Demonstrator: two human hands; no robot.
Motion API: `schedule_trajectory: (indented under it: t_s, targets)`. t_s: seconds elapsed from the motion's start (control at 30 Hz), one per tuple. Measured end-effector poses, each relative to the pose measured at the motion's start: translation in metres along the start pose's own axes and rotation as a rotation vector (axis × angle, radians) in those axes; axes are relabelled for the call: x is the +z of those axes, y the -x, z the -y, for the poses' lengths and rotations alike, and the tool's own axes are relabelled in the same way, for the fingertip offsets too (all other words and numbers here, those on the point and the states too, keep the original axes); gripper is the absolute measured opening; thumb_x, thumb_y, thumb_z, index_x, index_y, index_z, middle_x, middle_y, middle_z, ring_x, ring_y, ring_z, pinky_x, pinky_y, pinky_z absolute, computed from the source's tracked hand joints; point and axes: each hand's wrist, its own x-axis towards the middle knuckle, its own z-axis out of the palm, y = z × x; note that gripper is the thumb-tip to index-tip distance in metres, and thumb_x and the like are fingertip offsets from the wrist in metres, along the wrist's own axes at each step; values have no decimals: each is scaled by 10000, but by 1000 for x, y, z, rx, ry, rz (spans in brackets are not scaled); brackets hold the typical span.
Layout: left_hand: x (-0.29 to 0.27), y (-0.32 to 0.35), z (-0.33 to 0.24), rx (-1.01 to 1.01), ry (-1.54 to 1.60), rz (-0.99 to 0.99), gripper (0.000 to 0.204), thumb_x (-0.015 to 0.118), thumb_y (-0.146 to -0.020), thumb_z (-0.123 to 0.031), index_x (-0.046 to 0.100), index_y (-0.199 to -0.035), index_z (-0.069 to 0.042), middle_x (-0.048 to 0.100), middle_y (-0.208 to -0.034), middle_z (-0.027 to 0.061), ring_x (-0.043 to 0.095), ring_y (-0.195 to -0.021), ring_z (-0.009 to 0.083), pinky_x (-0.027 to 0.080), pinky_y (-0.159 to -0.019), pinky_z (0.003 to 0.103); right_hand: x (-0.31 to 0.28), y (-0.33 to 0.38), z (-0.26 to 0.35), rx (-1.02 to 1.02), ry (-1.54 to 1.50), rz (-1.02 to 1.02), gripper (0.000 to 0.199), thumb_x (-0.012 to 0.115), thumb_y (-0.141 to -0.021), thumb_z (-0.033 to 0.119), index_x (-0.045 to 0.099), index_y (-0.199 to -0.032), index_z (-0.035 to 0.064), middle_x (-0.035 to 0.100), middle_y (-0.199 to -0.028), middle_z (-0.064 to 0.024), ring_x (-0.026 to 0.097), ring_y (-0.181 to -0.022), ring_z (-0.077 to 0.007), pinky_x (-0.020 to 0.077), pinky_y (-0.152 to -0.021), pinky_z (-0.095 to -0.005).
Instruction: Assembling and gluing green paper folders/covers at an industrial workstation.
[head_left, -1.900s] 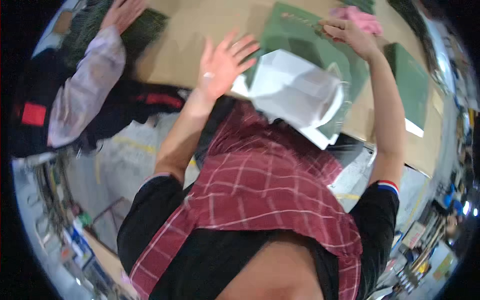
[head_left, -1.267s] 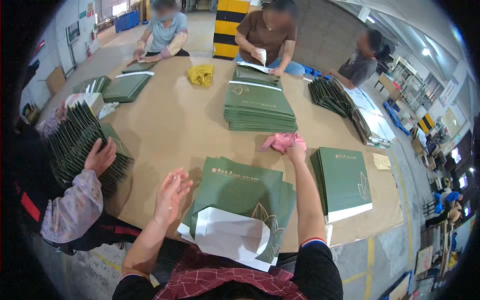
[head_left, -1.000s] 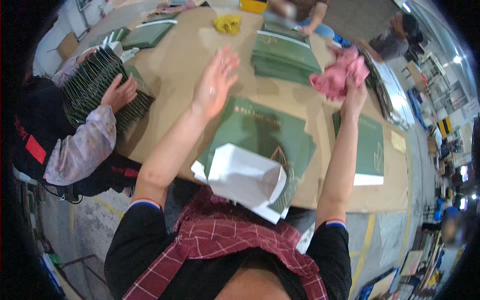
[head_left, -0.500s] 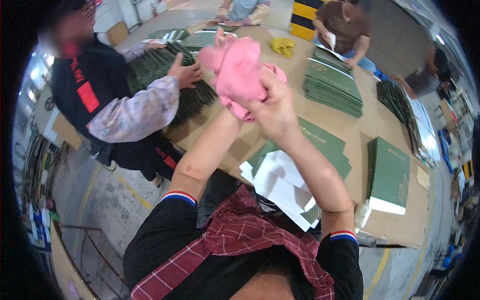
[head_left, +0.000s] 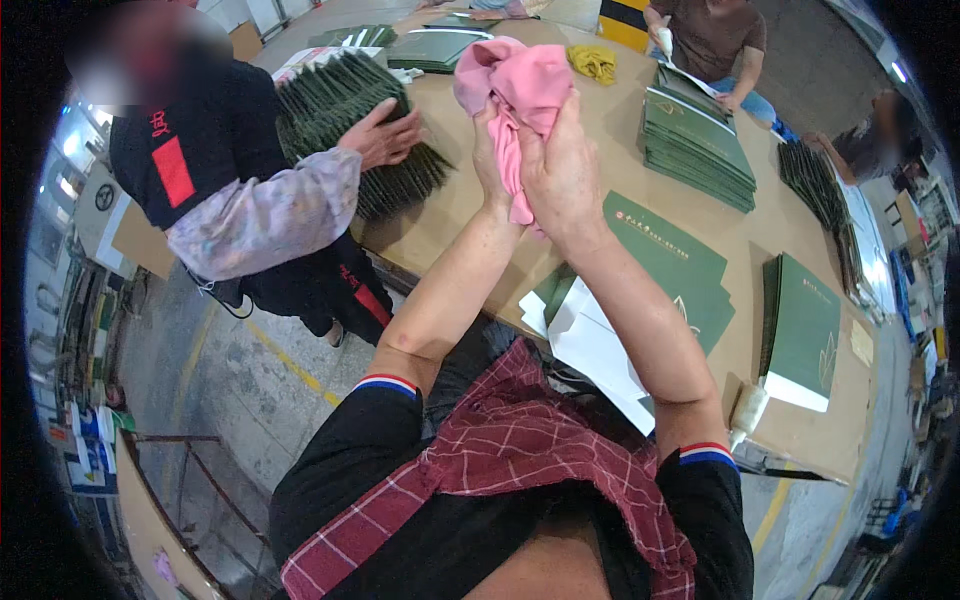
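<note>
Pink cloth (head_left: 515, 85): bunched and gripped in both hands above the brown table (head_left: 450, 235), its folds spilled over the top and one strip hung down between the wrists.

Left hand (head_left: 488, 155): closed on the cloth, its fingers partly hidden by the folds and by the other hand.

Right hand (head_left: 562, 170): wrapped tightly around the cloth, pressed close beside the left.

Near bags (head_left: 665, 260): laid flat and green side up before the apron (head_left: 540, 425); a white flap (head_left: 592, 345) is folded out at the near end and partly covered by the right forearm.

Side stack (head_left: 803, 325): set to the right of the near bags, white edge toward the wearer; a white bottle (head_left: 750, 405) is placed near it, by the table's edge.

Far stack (head_left: 697, 150): piled beyond the near bags, in front of a person in brown (head_left: 715, 40), by whom a second bottle (head_left: 665, 40) is held.

Yellow cloth (head_left: 593, 64): left crumpled on the table, beyond the pink one.

Co-worker's hand (head_left: 385, 135): spread against a fanned row of green bags (head_left: 345, 110) at left.
</note>
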Motion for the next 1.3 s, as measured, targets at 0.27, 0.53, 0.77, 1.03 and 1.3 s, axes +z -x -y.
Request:
schedule_trajectory:
  t_s: [0.27,0.53,0.77,1.03,1.3]
  targets:
    - [40,22,-4,-34,-269,-113,731,240,-808,-657,89,-1374,-219,203,-1389,57,264,-1238,189,218,-1014,298,-24,-20,-44,-38,-441,-156,422,550,-797,130,356,-1136,-30,564,-940,-197,564,-904,-276,442,-779,-339]
    - [25,39,-12,-310,258,277,794,339,-725,-719,165,-1359,-274,338,-1314,96,363,-1152,219,284,-952,331,-47,-11,-13,-147,-106,-136,317,528,-818,203,465,-1054,0,584,-892,-209,567,-847,-354,445,-738,-356]
    - [48,51,1,-12,-752,159,921,211,-715,-759,-57,-1372,-172,57,-1418,124,117,-1298,229,98,-1046,357,-40,4,-3,-81,217,61,397,571,-776,315,495,-1004,-2,588,-722,-215,576,-716,-392,465,-618,-433]
    - [42,46,11,165,-1208,301,1025,210,-681,-783,-175,-1338,-96,43,-1409,167,118,-1294,250,110,-1040,356,-23,-3,-3,19,109,41,344,549,-768,227,418,-981,-10,574,-706,-247,566,-693,-416,458,-612,-475]
    - [24,34,-6,-47,-812,273,913,186,-708,-770,-183,-1340,-225,231,-1339,279,129,-1289,285,73,-1042,395,-20,-33,-74,-131,-276,-308,320,540,-751,144,431,-1014,-3,570,-838,-259,554,-783,-426,454,-696,-453]
